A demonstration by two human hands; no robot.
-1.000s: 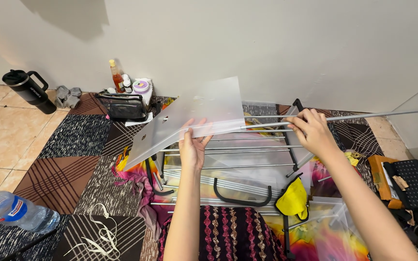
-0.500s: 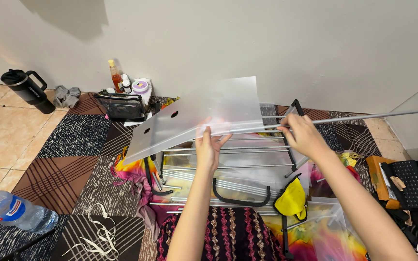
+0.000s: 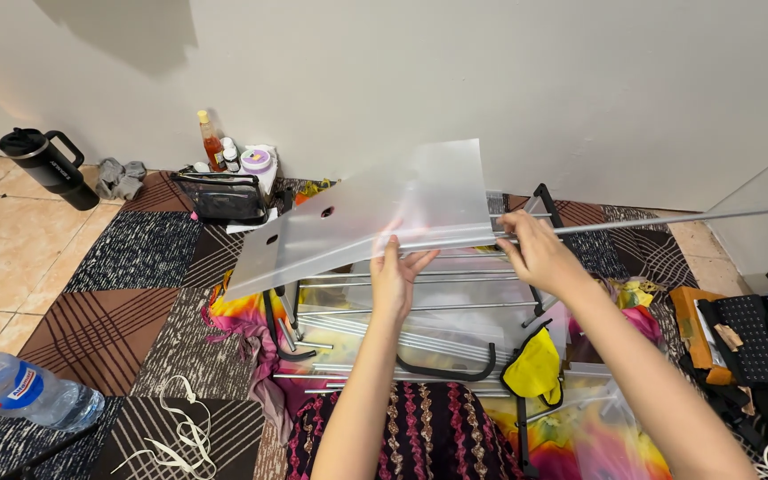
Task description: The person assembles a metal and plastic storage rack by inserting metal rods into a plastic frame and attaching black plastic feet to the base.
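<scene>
I hold a translucent frosted plastic panel (image 3: 357, 218) with two small holes, tilted over a pile of metal rods (image 3: 402, 324) on the floor. My left hand (image 3: 397, 276) grips the panel's near edge from below, fingers spread on it. My right hand (image 3: 535, 253) grips a long silver rod (image 3: 668, 220) at the panel's right edge; the rod reaches out to the right. More translucent panels lie under the rods.
A patterned carpet (image 3: 135, 258) covers the floor. A black jug (image 3: 46, 164), grey cloth, bottles and a black bag (image 3: 220, 196) stand by the wall. A water bottle (image 3: 24, 391) lies at left, a yellow pouch (image 3: 533, 373) and black keyboard (image 3: 753, 338) at right.
The panel has shifted to the right and a little up, and both hands have moved right with it. My right hand has slid along the rod.
</scene>
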